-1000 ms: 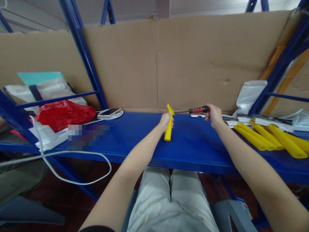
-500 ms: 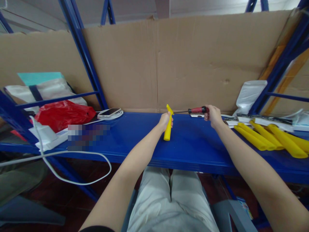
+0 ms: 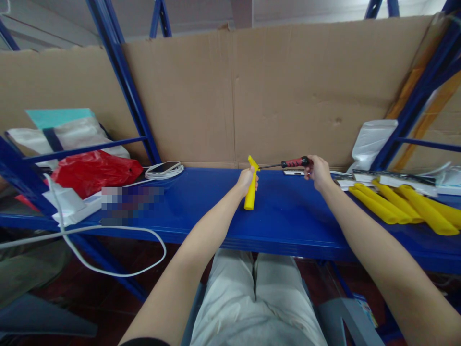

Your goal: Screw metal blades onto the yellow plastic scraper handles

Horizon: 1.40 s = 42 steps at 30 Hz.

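Observation:
Upright in my left hand [image 3: 246, 181] is a yellow plastic handle [image 3: 250, 196], its wider lower end just above the blue table [image 3: 201, 202]. My right hand [image 3: 317, 171] is closed around the back end of a screwdriver [image 3: 295, 163] with a red and black grip. The screwdriver lies nearly level, and its thin shaft points left. Its tip meets the right side of the handle near the top; the exact contact point is too small to make out.
Several yellow handles [image 3: 406, 204] lie at the right beside white and black strips. At the left are a red plastic bag [image 3: 95, 170], a phone [image 3: 163, 166] on a coiled white cable and a white power strip [image 3: 81, 211]. Cardboard [image 3: 288, 91] stands behind.
The screwdriver's grip has shifted very slightly, its back end a little higher. My left hand and the yellow handle have stayed in place.

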Motion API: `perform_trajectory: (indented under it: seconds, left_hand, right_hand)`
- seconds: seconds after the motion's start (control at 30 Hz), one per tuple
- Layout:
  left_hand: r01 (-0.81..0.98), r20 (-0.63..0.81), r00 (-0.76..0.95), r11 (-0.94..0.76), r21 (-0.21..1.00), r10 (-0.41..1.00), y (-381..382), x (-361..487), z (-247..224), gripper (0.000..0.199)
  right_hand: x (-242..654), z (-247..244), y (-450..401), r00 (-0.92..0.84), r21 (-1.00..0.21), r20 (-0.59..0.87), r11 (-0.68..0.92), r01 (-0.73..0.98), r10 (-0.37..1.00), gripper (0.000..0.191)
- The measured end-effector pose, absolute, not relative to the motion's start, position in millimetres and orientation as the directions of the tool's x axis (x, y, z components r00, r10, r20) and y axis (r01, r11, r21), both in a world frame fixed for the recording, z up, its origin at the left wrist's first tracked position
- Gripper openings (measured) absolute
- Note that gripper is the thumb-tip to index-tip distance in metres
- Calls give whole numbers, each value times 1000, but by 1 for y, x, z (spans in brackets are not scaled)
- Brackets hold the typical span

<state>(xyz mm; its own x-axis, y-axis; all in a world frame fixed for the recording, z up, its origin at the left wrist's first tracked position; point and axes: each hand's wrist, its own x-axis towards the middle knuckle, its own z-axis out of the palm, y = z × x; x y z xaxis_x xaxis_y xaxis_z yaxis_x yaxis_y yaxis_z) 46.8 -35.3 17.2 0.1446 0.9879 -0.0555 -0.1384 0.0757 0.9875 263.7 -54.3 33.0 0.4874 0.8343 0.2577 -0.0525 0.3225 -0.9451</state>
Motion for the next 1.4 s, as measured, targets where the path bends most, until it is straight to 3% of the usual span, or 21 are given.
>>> perform_trajectory:
  seconds: [0.2, 0.43, 0.73, 0.83, 1.1, 1.4]
  left_hand:
    - [-135, -64, 141, 83, 987, 988, -34, 47, 17, 23]
    - [-125, -48, 141, 65, 990, 989, -34, 46, 17, 25]
    - [-133, -37, 137, 55, 990, 990, -33, 46, 16, 25]
    - [-155, -34, 136, 55, 986, 990, -32, 46, 16, 24]
    - [-123, -44, 172, 65, 990, 984, -36, 49, 16, 22]
    - [-123, -34, 163, 54, 991, 986, -33, 49, 15, 22]
  right_hand:
    - [267, 30, -54, 486, -946, 294, 325, 21, 823, 30]
    - [262, 33, -56, 490, -947, 257, 319, -46, 833, 13]
    - [265, 27, -55, 490, -920, 383, 372, 125, 783, 35]
    - [265, 27, -53, 501, -929, 341, 366, 51, 796, 34]
    - [265, 34, -53, 542, -950, 164, 280, -138, 824, 9]
    - [275, 31, -50, 607, -965, 168, 255, -59, 777, 15]
